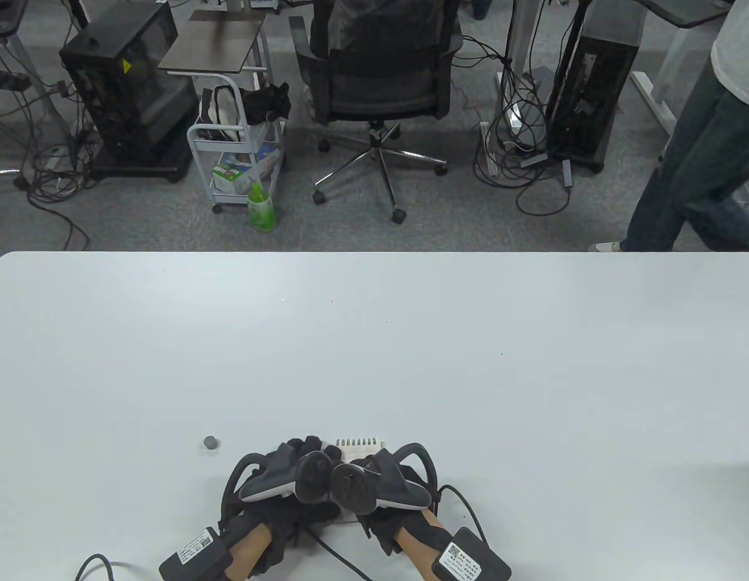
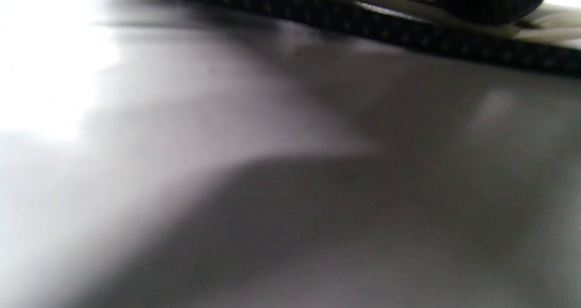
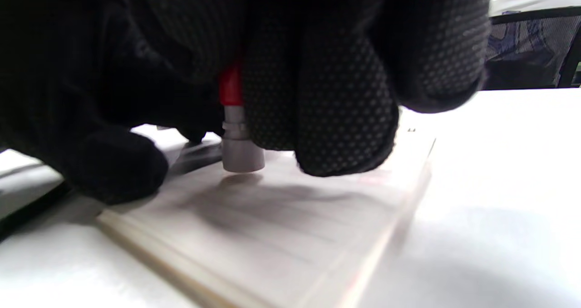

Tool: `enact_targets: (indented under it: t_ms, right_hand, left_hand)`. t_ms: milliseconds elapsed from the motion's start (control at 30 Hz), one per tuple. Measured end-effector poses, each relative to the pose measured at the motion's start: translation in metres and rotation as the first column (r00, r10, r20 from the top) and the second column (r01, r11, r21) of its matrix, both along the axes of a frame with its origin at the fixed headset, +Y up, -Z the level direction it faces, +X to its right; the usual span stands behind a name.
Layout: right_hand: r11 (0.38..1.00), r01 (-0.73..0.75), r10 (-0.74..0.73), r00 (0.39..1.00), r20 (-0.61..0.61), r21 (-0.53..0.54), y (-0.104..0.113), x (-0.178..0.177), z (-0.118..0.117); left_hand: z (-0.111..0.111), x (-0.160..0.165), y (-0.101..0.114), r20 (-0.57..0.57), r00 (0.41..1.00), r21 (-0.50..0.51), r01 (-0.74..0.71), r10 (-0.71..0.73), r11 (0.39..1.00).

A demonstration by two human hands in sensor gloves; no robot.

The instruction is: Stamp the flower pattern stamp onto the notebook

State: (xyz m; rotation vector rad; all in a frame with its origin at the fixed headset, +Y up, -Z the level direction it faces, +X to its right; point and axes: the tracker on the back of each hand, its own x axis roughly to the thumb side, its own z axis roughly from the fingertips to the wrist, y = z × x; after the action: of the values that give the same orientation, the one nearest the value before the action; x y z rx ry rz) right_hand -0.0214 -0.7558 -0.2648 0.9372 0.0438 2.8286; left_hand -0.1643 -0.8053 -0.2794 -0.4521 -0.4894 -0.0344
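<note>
Table view. White table (image 1: 374, 339), near edge: left hand (image 1: 271, 478) and right hand (image 1: 380, 484) side by side, trackers touching or nearly so, both lying over the notebook (image 1: 359, 448). Only the notebook's far edge shows beyond the fingers, a pale strip with a row of binding teeth. Small grey cap (image 1: 211, 442) stands alone on the table, left of the left hand and apart from it. The stamp is hidden under the hands here; neither hand's grip can be read from this angle.

Left wrist view. Blurred and very low to the table surface. A dark dotted band, probably the notebook's cover edge (image 2: 408, 31), crosses the top; pale pages above it. One dark gloved fingertip (image 2: 485, 2) rests on the pages at the top right. Whether the left hand's fingers are spread or curled cannot be told.

Right wrist view. The only view showing the stamp (image 3: 238, 135): upright, grey ribbed lower barrel, red upper section disappearing into the glove. The right hand's fingers (image 3: 336, 104) are closed round it in a pinch. Its grey base sits on or just above the lined white page (image 3: 290, 226); a small shadow lies directly beneath. The notebook lies open and flat, page stack visible along its near edge. A further black gloved fingertip (image 3: 118, 167) rests at the page's left margin.
</note>
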Motion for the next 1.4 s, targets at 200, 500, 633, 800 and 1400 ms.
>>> enact_targets:
  t_ms: [200,500,633,800,1400]
  right_hand:
    - [1.0,0.012,-0.012,0.999,0.031,0.002,0.006,0.015,-0.003]
    - [1.0,-0.017,0.017,1.0,0.014,-0.018,0.0,0.018,-0.002]
    - [1.0,-0.02,0.02,1.0,0.012,-0.015,-0.002,0.017,-0.002]
    - [1.0,-0.02,0.02,1.0,0.01,-0.008,-0.001,0.016,-0.001]
    - [0.999,-0.024,0.024,1.0,0.002,-0.047,-0.003,0.014,-0.001]
  left_hand:
    - [0.0,0.0,0.0,0.0,1.0,0.0,0.001,-0.001,1.0]
    - [0.0,-0.001,0.0,-0.001,1.0,0.0,0.002,-0.002,1.0]
    - [0.0,-0.001,0.0,-0.001,1.0,0.0,0.002,-0.002,1.0]
    - [0.0,-0.001,0.0,-0.001,1.0,0.0,0.002,-0.002,1.0]
    - [0.0,-0.001,0.0,0.0,1.0,0.0,0.002,-0.002,1.0]
